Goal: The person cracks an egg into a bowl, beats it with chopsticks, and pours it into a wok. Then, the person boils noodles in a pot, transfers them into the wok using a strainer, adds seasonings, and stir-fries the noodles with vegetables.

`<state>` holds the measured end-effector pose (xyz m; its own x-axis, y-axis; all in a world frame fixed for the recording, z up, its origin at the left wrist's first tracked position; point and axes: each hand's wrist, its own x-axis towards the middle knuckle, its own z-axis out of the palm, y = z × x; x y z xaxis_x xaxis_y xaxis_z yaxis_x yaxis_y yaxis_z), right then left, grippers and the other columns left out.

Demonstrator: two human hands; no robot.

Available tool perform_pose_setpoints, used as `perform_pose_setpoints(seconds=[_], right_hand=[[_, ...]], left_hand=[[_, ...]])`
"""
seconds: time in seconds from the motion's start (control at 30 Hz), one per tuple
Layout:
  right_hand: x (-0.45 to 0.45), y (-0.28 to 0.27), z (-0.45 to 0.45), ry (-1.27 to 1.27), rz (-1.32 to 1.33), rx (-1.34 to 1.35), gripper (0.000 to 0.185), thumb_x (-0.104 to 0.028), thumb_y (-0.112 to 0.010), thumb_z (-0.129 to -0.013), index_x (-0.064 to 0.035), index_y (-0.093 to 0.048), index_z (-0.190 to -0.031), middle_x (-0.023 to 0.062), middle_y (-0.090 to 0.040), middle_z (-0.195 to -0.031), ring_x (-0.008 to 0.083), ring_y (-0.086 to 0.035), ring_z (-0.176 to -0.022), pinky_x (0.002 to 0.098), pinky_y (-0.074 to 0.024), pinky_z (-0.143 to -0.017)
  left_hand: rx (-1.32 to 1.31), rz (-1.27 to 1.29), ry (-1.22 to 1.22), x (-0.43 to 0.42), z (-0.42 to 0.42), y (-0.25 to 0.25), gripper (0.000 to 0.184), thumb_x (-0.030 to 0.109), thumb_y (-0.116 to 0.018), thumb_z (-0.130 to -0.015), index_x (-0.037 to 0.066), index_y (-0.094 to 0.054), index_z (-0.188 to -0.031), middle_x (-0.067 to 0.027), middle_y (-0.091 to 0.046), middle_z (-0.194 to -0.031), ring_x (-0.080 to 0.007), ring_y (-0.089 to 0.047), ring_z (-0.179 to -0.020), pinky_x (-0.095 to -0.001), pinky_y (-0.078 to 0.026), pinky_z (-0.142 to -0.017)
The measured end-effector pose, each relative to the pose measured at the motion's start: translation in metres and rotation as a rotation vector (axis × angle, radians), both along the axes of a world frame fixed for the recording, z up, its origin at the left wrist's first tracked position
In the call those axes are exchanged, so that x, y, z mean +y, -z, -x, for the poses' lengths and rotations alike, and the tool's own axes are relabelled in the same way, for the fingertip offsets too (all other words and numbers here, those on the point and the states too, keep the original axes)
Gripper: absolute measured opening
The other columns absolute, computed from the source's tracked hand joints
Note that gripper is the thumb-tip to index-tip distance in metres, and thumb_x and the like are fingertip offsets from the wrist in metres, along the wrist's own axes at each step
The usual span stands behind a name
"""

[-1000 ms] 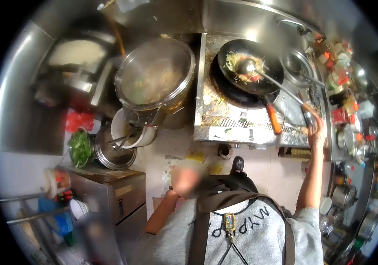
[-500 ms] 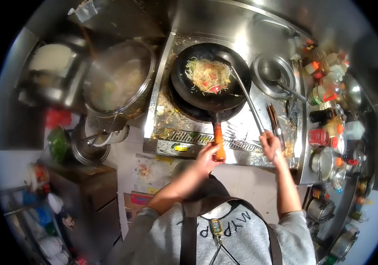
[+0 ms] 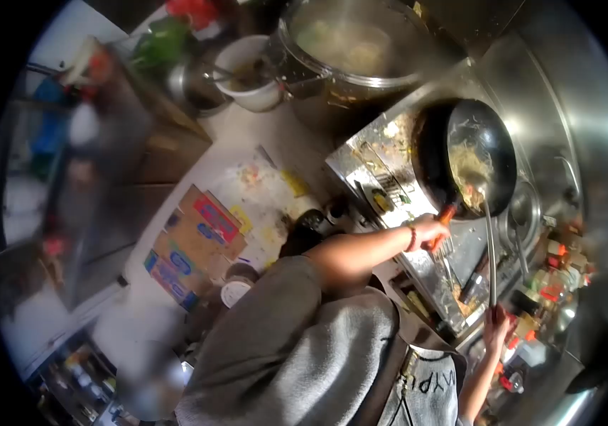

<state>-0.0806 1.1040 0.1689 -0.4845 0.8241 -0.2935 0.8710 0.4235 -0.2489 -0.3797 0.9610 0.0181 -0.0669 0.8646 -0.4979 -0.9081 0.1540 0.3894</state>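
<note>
My left hand [image 3: 428, 233] is closed around the orange-brown wooden handle [image 3: 447, 211] of a black wok [image 3: 501, 145]. The wok is tilted, its open side facing right. Stir-fried shreds with bits of red [image 3: 471, 169] lie inside it, slightly blurred. My right hand [image 3: 497, 328] grips the end of a long metal ladle [image 3: 491, 259], whose shaft runs up to the wok's lower rim. The ladle's bowl cannot be made out among the food.
The wok is over a steel stove [image 3: 373, 165] strewn with scraps. A large steaming pot [image 3: 361, 74] stands at the top, beside a white bucket [image 3: 251, 89]. A round metal container [image 3: 524, 209] and seasoning bottles [image 3: 552, 284] are at right. Flattened cardboard [image 3: 194, 245] lies on the floor.
The view has swung round to the left, showing more floor. The wok has gone from nearly level to tilted. Both hands keep their holds on the wok handle and ladle.
</note>
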Motion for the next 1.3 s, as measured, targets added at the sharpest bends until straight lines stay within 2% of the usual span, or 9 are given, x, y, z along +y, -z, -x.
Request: perform_pose_setpoints(seconds=[0.23,0.27,0.37,0.5,0.63,0.77,0.87,1.0,1.3], right_hand=[[-0.038,0.081,0.101,0.062,0.03,0.336,0.024,-0.024,-0.057,-0.091,-0.0024,-0.062,-0.101,-0.0013,-0.054,-0.061,0.0099,-0.043,-0.045,0.0259,-0.0359,-0.043],[-0.051,0.061,0.111,0.137,0.267,0.232,0.024,-0.023,-0.058,-0.09,-0.0016,-0.063,-0.1,0.0043,-0.058,-0.063,0.0141,-0.048,-0.05,0.0294,-0.0405,-0.05],[-0.072,0.0,0.041,-0.122,-0.202,-0.109,0.038,-0.022,-0.062,-0.084,-0.0045,-0.058,-0.118,0.0183,-0.066,-0.086,0.0255,-0.068,-0.081,0.0337,-0.0512,-0.071],[-0.069,-0.048,-0.019,0.093,0.097,-0.036,0.035,-0.017,-0.07,-0.077,-0.0027,-0.063,-0.108,0.0139,-0.069,-0.082,0.0173,-0.067,-0.075,0.0304,-0.0509,-0.071],[-0.029,-0.024,0.029,0.003,0.072,-0.228,0.024,-0.022,-0.067,-0.08,-0.0014,-0.062,-0.092,0.0091,-0.061,-0.065,0.0117,-0.055,-0.059,0.0297,-0.0447,-0.056],[0.023,0.044,0.038,0.101,0.24,0.363,0.021,-0.014,-0.06,-0.088,0.0037,-0.058,-0.099,0.0007,-0.057,-0.063,0.0077,-0.05,-0.054,0.0235,-0.0402,-0.047],[-0.022,-0.046,0.053,0.206,0.348,0.522,0.024,-0.017,-0.057,-0.091,0.0037,-0.058,-0.103,-0.0012,-0.052,-0.06,0.0044,-0.044,-0.048,0.0198,-0.0338,-0.041],[-0.056,-0.041,0.035,0.411,0.547,0.8,0.024,-0.025,-0.053,-0.093,-0.003,-0.058,-0.1,-0.0024,-0.048,-0.055,0.0055,-0.042,-0.04,0.0189,-0.0327,-0.036],[-0.069,0.061,0.104,0.138,0.203,0.284,0.038,-0.024,-0.057,-0.091,0.0024,-0.056,-0.118,0.0045,-0.057,-0.058,0.0088,-0.046,-0.046,0.027,-0.0371,-0.042]], left_hand=[[-0.141,-0.047,-0.016,-0.003,0.006,0.014,0.017,0.006,-0.064,-0.08,0.003,-0.05,-0.089,-0.0025,-0.052,-0.061,-0.0123,-0.052,-0.046,-0.0256,-0.045,-0.038],[-0.045,-0.001,-0.007,-0.007,0.011,0.005,0.016,0.007,-0.064,-0.08,0.003,-0.051,-0.088,-0.0021,-0.053,-0.062,-0.0122,-0.052,-0.047,-0.0254,-0.045,-0.038],[0.181,0.067,0.098,-0.045,0.033,-0.019,0.009,0.009,-0.059,-0.083,0.003,-0.054,-0.079,-0.0028,-0.053,-0.061,-0.0118,-0.048,-0.042,-0.0246,-0.041,-0.037],[-0.037,0.094,0.211,-0.114,0.058,-0.059,0.004,0.003,-0.054,-0.083,0.001,-0.05,-0.081,-0.0048,-0.048,-0.058,-0.0146,-0.049,-0.041,-0.0283,-0.039,-0.037],[0.157,0.096,0.196,-0.066,0.064,-0.049,0.011,0.005,-0.057,-0.082,0.003,-0.05,-0.075,-0.0041,-0.049,-0.062,-0.0131,-0.047,-0.044,-0.0272,-0.039,-0.04],[0.003,-0.08,0.197,-0.085,0.05,-0.004,0.009,0.006,-0.056,-0.084,0.003,-0.048,-0.082,-0.0032,-0.048,-0.062,-0.0119,-0.046,-0.044,-0.0261,-0.037,-0.039],[-0.21,0.003,0.239,-0.122,0.047,-0.035,0.008,0.004,-0.054,-0.084,0.004,-0.047,-0.088,-0.003,-0.046,-0.059,-0.0129,-0.046,-0.044,-0.0268,-0.036,-0.037],[0.037,-0.006,0.171,-0.057,0.046,-0.062,0.009,0.004,-0.058,-0.082,0.0,-0.05,-0.083,-0.0042,-0.051,-0.062,-0.0132,-0.049,-0.047,-0.0246,-0.038,-0.042],[0.525,-0.005,0.229,-0.096,0.036,-0.016,0.031,0.027,-0.056,-0.092,0.005,-0.051,-0.113,-0.0016,-0.056,-0.076,-0.0083,-0.055,-0.059,-0.0208,-0.044,-0.048]])
